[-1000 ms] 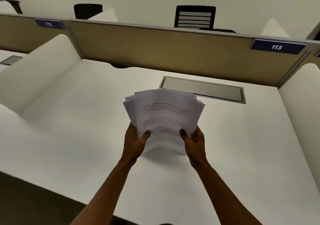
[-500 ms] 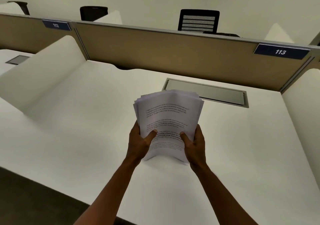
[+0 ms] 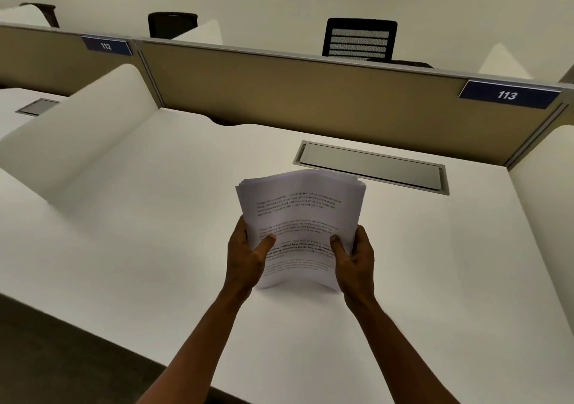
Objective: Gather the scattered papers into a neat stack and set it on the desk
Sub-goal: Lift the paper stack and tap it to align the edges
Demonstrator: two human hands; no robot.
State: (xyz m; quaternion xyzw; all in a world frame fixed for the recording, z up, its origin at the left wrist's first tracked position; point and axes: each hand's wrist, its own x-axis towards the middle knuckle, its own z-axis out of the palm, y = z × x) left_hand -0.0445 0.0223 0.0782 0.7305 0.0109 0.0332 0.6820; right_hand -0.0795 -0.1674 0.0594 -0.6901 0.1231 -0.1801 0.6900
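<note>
A stack of printed white papers (image 3: 299, 214) stands nearly upright on its lower edge on the white desk (image 3: 155, 248), near the desk's middle. The sheets' top edges are fanned slightly and not flush. My left hand (image 3: 247, 257) grips the stack's lower left side, thumb on the front page. My right hand (image 3: 354, 260) grips the lower right side the same way. The stack's lower edge bows between my hands where it meets the desk.
A grey cable-tray lid (image 3: 371, 167) is set into the desk just behind the papers. A tan partition (image 3: 295, 93) with a "113" label (image 3: 506, 94) closes the back. White side dividers (image 3: 77, 130) flank the desk. Black chairs (image 3: 360, 38) stand beyond.
The papers' top edges have drawn closer together, the fan narrowing. Both hands keep their grip on the stack's sides. The view has shifted slightly to the left.
</note>
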